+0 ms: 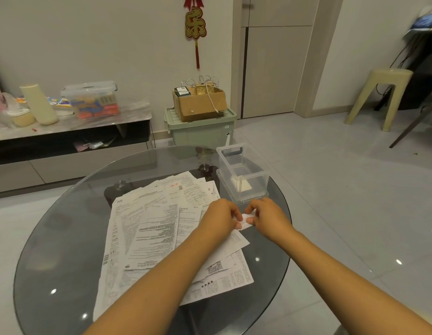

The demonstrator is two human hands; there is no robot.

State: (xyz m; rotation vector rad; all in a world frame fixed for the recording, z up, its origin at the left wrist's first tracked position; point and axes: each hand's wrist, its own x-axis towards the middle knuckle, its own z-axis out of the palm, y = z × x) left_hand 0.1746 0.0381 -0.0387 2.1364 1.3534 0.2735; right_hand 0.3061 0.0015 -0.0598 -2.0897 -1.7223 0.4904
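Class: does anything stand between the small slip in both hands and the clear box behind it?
Nothing visible does. The left hand and right hand pinch the slip just before the clear box, whose top is open.

table (65,238): glossy dark glass, smooth
slip (245,220): thin printed paper, matt
sheets (147,228): creased paper
bin (244,175): clear plastic
floor (343,189): glossy tile
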